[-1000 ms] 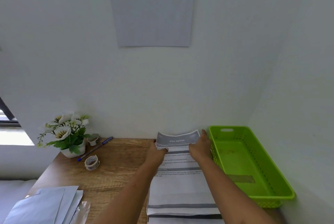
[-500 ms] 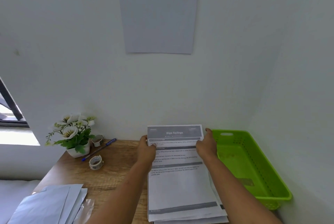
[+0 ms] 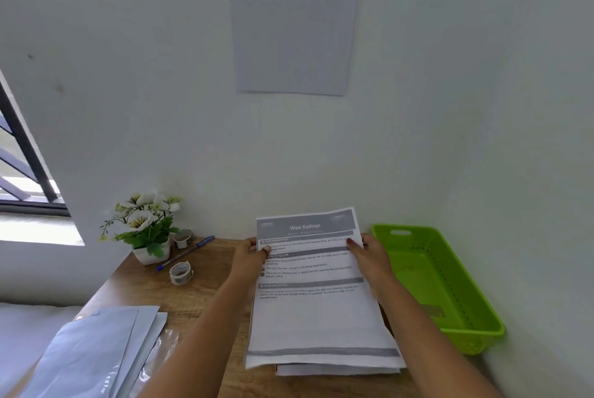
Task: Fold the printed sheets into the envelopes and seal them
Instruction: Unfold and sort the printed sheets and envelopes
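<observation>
A wooden desk (image 3: 205, 301) sits in a corner of white walls. Nearest the viewer, to the left of the printed sheet (image 3: 315, 320), a fanned pile of grey envelopes (image 3: 96, 352) lies at the desk's edge, with a clear plastic sleeve (image 3: 160, 349) just beside it. The printed sheet, headed "Wipe Railings", lies lengthwise in the middle; its near end rests on a small stack of further sheets (image 3: 337, 371), and its far end tilts up in front of the wall. The left hand (image 3: 249, 258) pinches the sheet's left edge near the top, thumb on the printed face. The right hand (image 3: 369, 258) grips the right edge at the same height, thumb also on top. To the right of the sheet stands a green plastic basket (image 3: 472, 333), close to the right hand. Left of the sheet, farther back, lie a roll of tape (image 3: 181, 272) and a blue pen (image 3: 186, 252), then a second roll (image 3: 183, 238) and a white pot of flowers (image 3: 151, 237). Above the sheet a paper notice (image 3: 294, 28) hangs on the wall; a window (image 3: 22, 172) shows far left.
</observation>
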The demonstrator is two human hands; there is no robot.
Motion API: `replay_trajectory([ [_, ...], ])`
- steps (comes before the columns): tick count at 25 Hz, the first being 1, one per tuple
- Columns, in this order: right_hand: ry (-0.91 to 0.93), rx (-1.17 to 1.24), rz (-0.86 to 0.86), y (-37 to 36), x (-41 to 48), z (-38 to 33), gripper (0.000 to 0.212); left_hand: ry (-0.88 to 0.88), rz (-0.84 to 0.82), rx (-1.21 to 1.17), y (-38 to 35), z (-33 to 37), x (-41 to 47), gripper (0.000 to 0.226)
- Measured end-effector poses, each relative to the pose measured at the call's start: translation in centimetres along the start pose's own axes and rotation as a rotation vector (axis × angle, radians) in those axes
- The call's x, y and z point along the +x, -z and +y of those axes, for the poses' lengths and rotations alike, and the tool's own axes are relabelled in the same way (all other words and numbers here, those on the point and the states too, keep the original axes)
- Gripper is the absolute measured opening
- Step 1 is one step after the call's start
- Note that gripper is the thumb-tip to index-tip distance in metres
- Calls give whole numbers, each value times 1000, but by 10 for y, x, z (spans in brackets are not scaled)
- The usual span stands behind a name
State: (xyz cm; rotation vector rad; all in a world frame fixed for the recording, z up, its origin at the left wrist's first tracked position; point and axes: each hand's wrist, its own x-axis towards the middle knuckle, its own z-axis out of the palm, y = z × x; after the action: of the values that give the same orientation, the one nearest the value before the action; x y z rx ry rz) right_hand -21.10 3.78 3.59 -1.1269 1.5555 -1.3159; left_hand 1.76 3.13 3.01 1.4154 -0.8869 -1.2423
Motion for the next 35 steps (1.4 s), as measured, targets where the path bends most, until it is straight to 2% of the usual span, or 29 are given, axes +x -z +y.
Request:
replay_trajectory([
  [3, -2, 49, 11, 2, -22, 13, 12, 73, -52, -63, 15, -12, -17, 21],
  [6, -15, 126, 23, 5, -42, 33, 30, 121, -117, -81, 29, -32, -31, 31],
  [8, -31, 134, 41, 6, -48, 45, 34, 126, -125, -78, 36, -43, -40, 32],
  [13, -38, 58, 13, 0, -52, 52, 15, 49, -187, -47, 45, -50, -41, 33],
  [17, 3, 26, -70, -10, -48, 55, 15, -1, -297, 17, 57, -65, -23, 21],
  [21, 50, -2, -143, -20, -54, 72, 15, -54, -338, -45, 76, -84, -8, 25],
  [24, 155, -9, -101, -28, -65, 89, 33, -100, -388, -106, 80, -93, -6, 29],
  [26, 269, -109, -108, -27, -66, 94, 45, -156, -409, -85, 78, -93, -4, 29],
  [29, 370, -262, -171, -27, -68, 97, 51, -225, -412, -77, 77, -95, -8, 26],
  [31, 443, -324, -136, -23, -72, 95, 48, -281, -397, -62, 77, -97, -18, 23],
  [35, 559, -368, -82, -12, -83, 77, 29, -496, -345, 109, 76, -94, -28, 16],
])
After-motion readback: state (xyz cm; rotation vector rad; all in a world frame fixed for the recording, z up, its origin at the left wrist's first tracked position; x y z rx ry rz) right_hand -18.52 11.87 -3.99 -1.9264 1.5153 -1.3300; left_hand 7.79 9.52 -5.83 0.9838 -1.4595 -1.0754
